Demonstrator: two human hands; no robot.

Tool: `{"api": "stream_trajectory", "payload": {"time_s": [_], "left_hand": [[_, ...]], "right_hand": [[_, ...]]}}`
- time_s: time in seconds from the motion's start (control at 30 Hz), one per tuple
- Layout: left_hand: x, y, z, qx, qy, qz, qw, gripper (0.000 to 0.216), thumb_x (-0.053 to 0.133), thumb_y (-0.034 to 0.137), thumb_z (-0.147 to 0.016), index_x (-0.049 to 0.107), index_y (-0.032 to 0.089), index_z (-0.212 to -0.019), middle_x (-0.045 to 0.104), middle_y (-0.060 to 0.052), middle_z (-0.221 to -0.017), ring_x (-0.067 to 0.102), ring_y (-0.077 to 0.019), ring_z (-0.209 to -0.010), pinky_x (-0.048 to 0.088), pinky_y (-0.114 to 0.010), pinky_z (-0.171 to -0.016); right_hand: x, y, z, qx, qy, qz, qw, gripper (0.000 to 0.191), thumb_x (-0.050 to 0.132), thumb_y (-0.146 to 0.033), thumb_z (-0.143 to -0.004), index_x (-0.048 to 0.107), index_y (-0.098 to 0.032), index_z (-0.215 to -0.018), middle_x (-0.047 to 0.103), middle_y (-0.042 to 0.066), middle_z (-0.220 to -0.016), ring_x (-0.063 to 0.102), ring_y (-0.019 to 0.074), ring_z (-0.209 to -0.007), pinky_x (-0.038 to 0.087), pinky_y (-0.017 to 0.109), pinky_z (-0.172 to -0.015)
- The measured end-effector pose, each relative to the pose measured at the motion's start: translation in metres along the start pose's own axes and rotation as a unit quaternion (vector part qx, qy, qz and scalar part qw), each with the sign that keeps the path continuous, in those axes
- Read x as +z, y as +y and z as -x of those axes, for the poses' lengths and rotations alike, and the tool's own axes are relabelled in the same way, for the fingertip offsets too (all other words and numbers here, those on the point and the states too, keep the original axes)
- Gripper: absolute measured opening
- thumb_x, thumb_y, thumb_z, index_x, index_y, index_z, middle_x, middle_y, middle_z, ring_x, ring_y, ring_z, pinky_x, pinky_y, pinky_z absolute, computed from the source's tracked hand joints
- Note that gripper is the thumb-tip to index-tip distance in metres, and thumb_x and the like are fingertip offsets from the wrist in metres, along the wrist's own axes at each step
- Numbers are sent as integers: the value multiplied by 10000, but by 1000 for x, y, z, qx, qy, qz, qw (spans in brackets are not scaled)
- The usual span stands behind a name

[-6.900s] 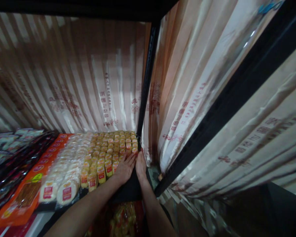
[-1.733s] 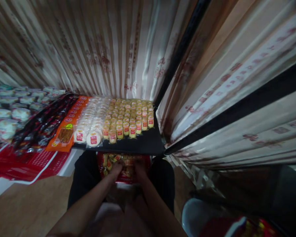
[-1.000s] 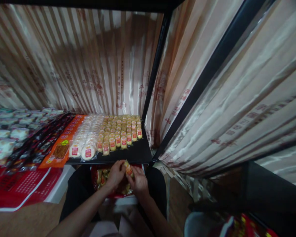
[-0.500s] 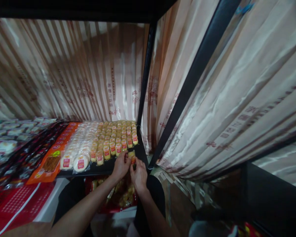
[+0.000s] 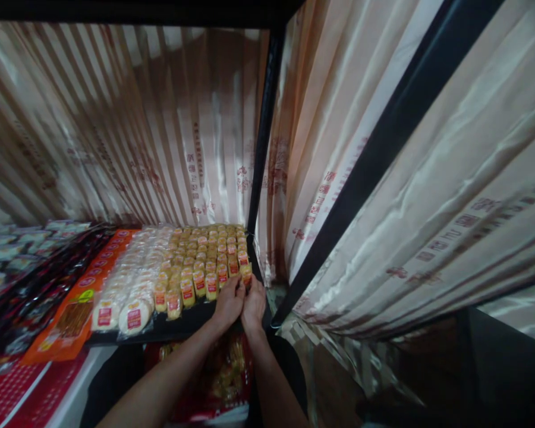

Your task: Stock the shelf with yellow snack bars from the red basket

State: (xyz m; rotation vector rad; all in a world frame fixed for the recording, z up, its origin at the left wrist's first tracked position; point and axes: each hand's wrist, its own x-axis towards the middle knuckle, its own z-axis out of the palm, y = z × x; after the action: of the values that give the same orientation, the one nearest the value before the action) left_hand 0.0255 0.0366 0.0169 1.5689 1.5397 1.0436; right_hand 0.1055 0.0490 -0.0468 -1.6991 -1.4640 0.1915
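Yellow snack cakes [image 5: 187, 289] in clear wrappers with red labels stand in tight rows on the black shelf [image 5: 178, 327]. At the front of the rightmost row, one wrapped cake [image 5: 246, 273] is between my fingertips. My right hand [image 5: 254, 306] is closed around its lower right side. My left hand [image 5: 230, 302] has its fingers curled and pressed against the left side of the same cake. My palms and knuckles hide its lower part. Below my forearms, more yellow packets [image 5: 227, 380] lie in a red container between my legs.
Left of the cakes are rows of round white packs [image 5: 136, 316], an orange bag [image 5: 66, 321], dark packets [image 5: 22, 321] and white packets [image 5: 9, 252]. A black post [image 5: 263, 137] and a slanted black bar [image 5: 361, 178] frame the right corner. Pleated curtains [image 5: 214, 119] hang behind.
Both hands have moved forward and slightly right with the wrapped cake, from in front of the rows to the front end of the rightmost row. The view has shifted a little.
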Motion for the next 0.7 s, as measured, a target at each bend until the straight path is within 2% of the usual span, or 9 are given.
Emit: {"api": "stream_trajectory", "payload": {"time_s": [0.2,0.47,0.7], "left_hand": [[8,-1,-15,-32,-12,5,999,346,448,186,-830,576,166,-1150,554,-84,-1272,478,-190,-1202,315,-335,-1061],[14,-15,-25,-34,-10,19,999,376,452,165,-813,572,171,-1168,514,-70,-1322,426,-182,-1255,249,-339,-1106],[12,-14,-22,-45,-16,7,999,421,439,121,-790,558,130,-1194,497,-95,-1335,407,-187,-1270,230,-337,-1115]], "right_hand": [[10,5,-19,6,23,-8,1000,407,297,-233,-854,542,-113,-1157,602,150,-1038,518,240,-1016,393,372,-883],[16,6,-26,14,21,-43,999,398,317,-257,-853,556,-147,-1152,578,127,-1004,514,232,-969,405,377,-876],[19,10,-25,9,-15,-62,998,409,332,-311,-858,569,-166,-1158,528,95,-997,499,209,-934,418,349,-866]]}}
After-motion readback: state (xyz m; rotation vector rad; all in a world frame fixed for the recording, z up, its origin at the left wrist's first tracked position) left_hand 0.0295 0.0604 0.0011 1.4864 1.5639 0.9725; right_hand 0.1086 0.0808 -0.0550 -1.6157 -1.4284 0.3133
